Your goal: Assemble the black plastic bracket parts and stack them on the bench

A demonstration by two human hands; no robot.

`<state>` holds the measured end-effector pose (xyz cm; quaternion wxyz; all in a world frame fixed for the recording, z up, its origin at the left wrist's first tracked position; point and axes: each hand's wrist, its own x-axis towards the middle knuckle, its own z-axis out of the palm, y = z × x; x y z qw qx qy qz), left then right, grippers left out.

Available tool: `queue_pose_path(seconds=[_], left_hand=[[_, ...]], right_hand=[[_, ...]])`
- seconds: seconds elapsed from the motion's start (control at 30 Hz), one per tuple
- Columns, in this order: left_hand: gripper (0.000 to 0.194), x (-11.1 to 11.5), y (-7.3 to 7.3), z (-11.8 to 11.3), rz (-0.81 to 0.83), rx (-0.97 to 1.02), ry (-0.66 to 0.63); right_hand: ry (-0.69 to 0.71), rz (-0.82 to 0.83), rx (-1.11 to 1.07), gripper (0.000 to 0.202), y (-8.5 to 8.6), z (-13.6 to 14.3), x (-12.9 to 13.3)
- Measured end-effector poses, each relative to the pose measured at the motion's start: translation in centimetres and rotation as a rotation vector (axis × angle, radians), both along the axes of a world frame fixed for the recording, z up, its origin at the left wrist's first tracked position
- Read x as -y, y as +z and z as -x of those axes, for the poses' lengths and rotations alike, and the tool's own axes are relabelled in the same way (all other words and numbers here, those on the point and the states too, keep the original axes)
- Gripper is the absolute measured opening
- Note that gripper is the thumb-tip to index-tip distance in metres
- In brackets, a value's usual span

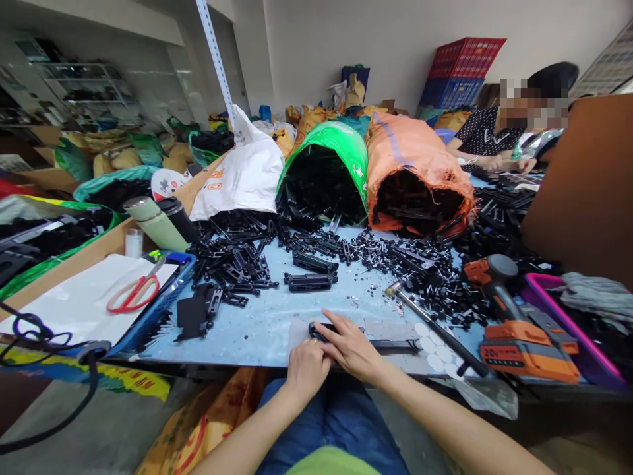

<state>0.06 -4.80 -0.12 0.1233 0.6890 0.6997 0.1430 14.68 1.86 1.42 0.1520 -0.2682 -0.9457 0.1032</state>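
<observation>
Black plastic forms the long bar (393,345) lying on a gray board (299,333) near the close edge of the blue table (267,330), its left end under both hands. The left hand (309,365) has its fingers curled together there; I cannot tell whether they are clamped on the bar, since the knuckles hide the tips. The right hand (353,346) reaches in beside it, two fingers stretched out and apart, the rest too hidden to show a pinch.

With the bar so near the edge, a careless pull toward the body could drop it into the lap. Crowded fingers might get nipped against the hard plastic. The hammer (440,333) lies slantwise to the right, its grip by the edge; a sweep of the right forearm could knock it off or scatter the white discs (436,362). A stray screw under the bar would make it rock.

The discs look flat, smooth and round. The loose screws (445,284) have thin bright shanks. The hammer pairs a metal head with a dark grip, and the drill (514,336) a chunky orange battery. Behind, the orange sack (420,152) is coarse, its mouth frayed into threads
</observation>
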Motion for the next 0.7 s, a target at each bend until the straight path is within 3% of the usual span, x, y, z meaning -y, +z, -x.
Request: queue_pose_path(seconds=[0.1, 0.17, 0.23, 0.33, 0.5, 0.7], left_hand=[[0.028, -1.7, 0.3, 0.9, -0.247, -0.113, -0.305], [0.04, -3.6, 0.3, 1.2, -0.275, -0.169, -0.47], [0.042, -5.1, 0.1, 1.0, -0.233, -0.217, -0.541], [0.039, -5.6, -0.9, 0.7, -0.259, -0.277, -0.563], [0.044, -5.4, -2.5, 2.2, -0.51, -0.269, -0.662], [0.04, -5.8, -1.6, 3.7, -0.619, -0.125, -0.804]], right_hand=[[-0.178, -0.164, 0.014, 0.063, -1.3, -5.2, -0.2], [-0.301, -0.203, 0.077, 0.06, -2.5, -8.2, -1.0], [-0.345, -0.212, 0.14, 0.054, -3.4, -9.9, -1.7], [-0.36, -0.25, 0.131, 0.059, -3.9, -10.2, -2.1], [-0.413, -0.299, 0.087, 0.074, -3.7, -9.1, -2.1], [-0.514, -0.143, 0.092, 0.071, -2.4, -7.9, 2.3]])
